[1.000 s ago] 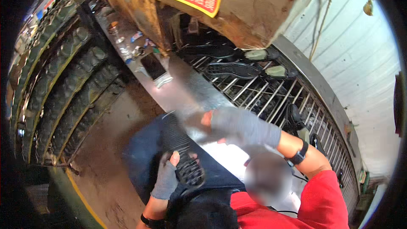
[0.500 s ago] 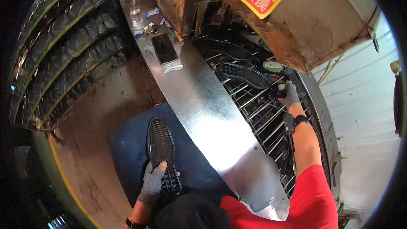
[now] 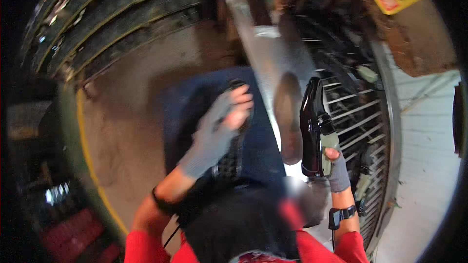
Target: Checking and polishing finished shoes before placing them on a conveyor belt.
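Note:
My right hand, in a grey fingerless glove, holds a glossy black shoe with a strap and buckle. A pale green shoe last sticks out of its opening, and my thumb presses on it. The shoe hangs upright above the edge of the steel bench, toe pointing away. My left hand, also gloved and blurred by motion, has its fingers curled over a black shoe sole on my lap. The hand hides the sole's middle; the treaded heel end shows below it.
The shiny steel bench runs beside my legs, with a phone at its far end. To the right lies a rack of metal bars with dark shoe parts. A rusty housing overhangs it. Shelves stand far left.
My right hand has lifted the shoe with its last off the bar rack and brought it nearer. My left hand has slid up the sole from its heel end. The view has turned.

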### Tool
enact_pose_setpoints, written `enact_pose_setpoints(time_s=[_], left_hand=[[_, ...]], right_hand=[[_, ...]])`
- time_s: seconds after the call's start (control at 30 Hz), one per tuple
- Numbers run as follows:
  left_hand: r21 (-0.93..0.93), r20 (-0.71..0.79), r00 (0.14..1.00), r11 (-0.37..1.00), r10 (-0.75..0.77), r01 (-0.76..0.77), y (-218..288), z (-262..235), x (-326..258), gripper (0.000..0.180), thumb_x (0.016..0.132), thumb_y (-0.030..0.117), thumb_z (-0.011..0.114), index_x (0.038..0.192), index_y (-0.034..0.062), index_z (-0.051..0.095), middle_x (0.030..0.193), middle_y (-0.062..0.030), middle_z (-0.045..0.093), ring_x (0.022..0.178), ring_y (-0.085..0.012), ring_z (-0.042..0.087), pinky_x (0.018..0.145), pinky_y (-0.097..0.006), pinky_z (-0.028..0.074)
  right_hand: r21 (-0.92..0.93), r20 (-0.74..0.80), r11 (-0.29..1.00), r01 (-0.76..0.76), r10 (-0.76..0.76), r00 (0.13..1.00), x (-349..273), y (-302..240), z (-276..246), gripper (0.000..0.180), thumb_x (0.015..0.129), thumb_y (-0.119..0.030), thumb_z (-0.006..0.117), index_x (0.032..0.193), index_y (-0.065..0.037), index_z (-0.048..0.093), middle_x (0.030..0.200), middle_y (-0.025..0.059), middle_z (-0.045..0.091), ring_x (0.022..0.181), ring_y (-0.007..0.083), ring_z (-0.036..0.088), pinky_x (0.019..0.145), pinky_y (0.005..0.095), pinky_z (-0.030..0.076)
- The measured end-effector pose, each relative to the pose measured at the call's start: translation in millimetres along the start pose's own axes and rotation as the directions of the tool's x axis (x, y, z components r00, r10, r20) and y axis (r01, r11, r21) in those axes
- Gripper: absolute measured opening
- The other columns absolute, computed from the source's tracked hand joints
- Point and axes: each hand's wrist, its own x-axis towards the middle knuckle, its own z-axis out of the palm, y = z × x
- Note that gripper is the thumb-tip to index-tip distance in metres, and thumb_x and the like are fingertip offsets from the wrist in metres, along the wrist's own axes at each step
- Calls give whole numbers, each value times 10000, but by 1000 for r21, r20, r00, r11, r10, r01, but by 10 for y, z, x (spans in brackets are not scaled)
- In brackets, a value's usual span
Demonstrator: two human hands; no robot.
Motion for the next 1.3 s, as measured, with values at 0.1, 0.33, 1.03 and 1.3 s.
enact_pose_setpoints(time_s=[0.1,0.33,1.03,1.3], left_hand=[[-107,-115,993,993,29,-41,80,193,61,774,1041,459,642,1614,43,330,1408,-225,609,1320,-344,614,1133,-491,494],[-564,-26,998,824,49,-55,313,-113,-164,702,1041,487,641,1514,2,457,1273,-181,680,1198,-305,685,1055,-422,559],[-350,34,999,936,-28,39,488,-566,256,587,1033,418,518,1425,-15,580,1295,-147,690,1125,-203,682,1024,-337,539],[-363,144,988,925,-62,111,559,-553,77,717,1135,575,260,1570,38,451,1414,-147,654,1118,-172,680,1004,-327,566]], right_hand=[[-361,57,925,-114,145,988,-129,30,811,984,733,-343,940,1527,-1,472,1253,125,713,1067,217,714,908,346,597],[-118,335,969,-217,245,910,130,152,1763,949,974,-776,505,1491,19,528,1389,154,660,1252,259,654,1075,388,529],[157,491,899,-409,289,822,260,169,2090,1024,971,-823,401,1507,47,461,1332,305,649,1134,415,717,982,510,609],[81,395,965,-250,200,897,310,364,2138,719,1074,-604,486,1502,-26,504,1329,169,689,1101,281,738,951,406,636]])
